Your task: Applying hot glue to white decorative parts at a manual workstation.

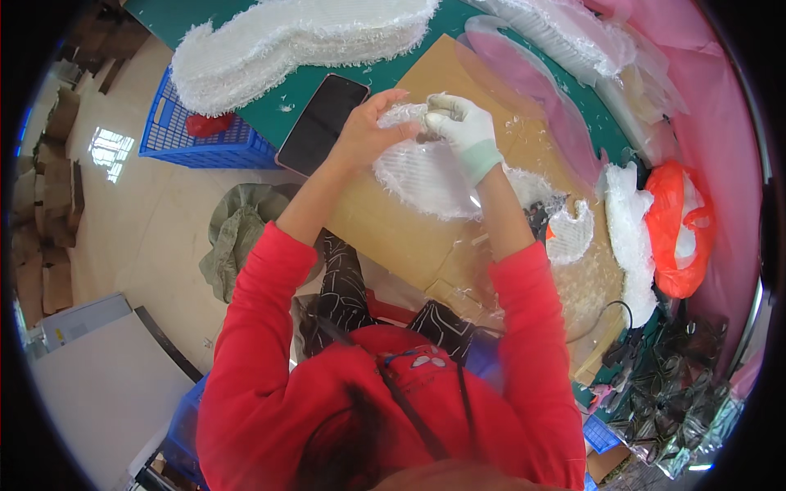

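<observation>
A white, ribbed fabric piece with a fringed edge (426,180) lies over brown cardboard, its upper end raised between my hands. My bare left hand (368,131) grips its upper left edge between thumb and fingers. In a white glove with a pale green cuff, my right hand (465,132) pinches the same upper end, close to my left fingertips. What exactly lies between the fingertips is too small to make out. Left of my left hand rests a dark-screened phone (323,123). Beside my right forearm is a smaller white fringed piece (571,232).
Brown cardboard (385,233) covers part of the green table. Stacked white fringed pieces (303,45) stand at the far left, above a blue crate (205,151). Clear pinkish plastic sheets (540,98) lie far right. A red plastic bag (678,233) sits at the right edge.
</observation>
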